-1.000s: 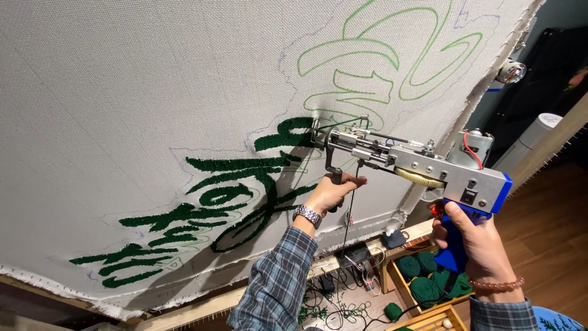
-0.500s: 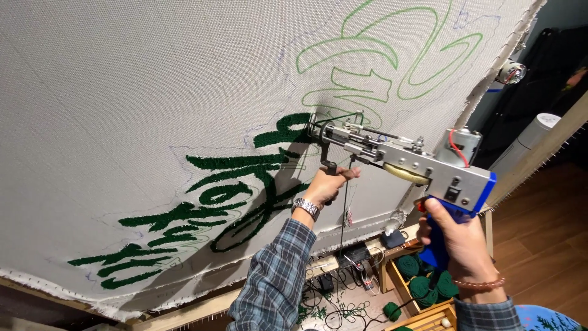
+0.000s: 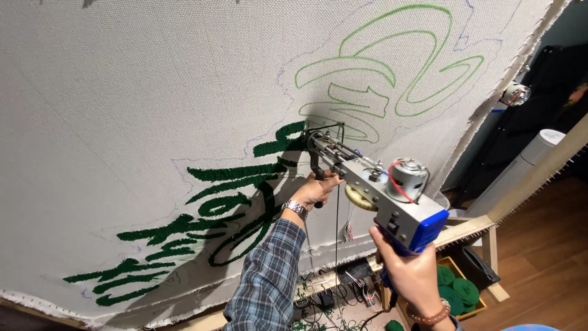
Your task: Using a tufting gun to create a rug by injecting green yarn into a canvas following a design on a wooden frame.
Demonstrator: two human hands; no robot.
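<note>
Cloth (image 3: 122, 92) stretched pale and taut on its wooden frame (image 3: 527, 190) fills nearly everything ahead of you, tilted back, with dark green tufted strokes (image 3: 220, 184) running low across it and lighter green outlines (image 3: 380, 67) drawn higher up. Tufting gun (image 3: 373, 184) sits just off the cloth, its long axis slanting from the blue grip near you up and away to the needle tip (image 3: 309, 136), which meets the cloth at the upper end of the dark strokes. Your right hand (image 3: 410, 273) is the nearer one, fingers wrapped tight around the blue grip at the gun's rear. Your left hand (image 3: 315, 190), plaid sleeve and wristwatch showing, is farther forward, fingers curled closed on the black front handle beneath the barrel. Below the gun, balls of green yarn (image 3: 459, 291) sit in a wooden box by the frame's foot.
</note>
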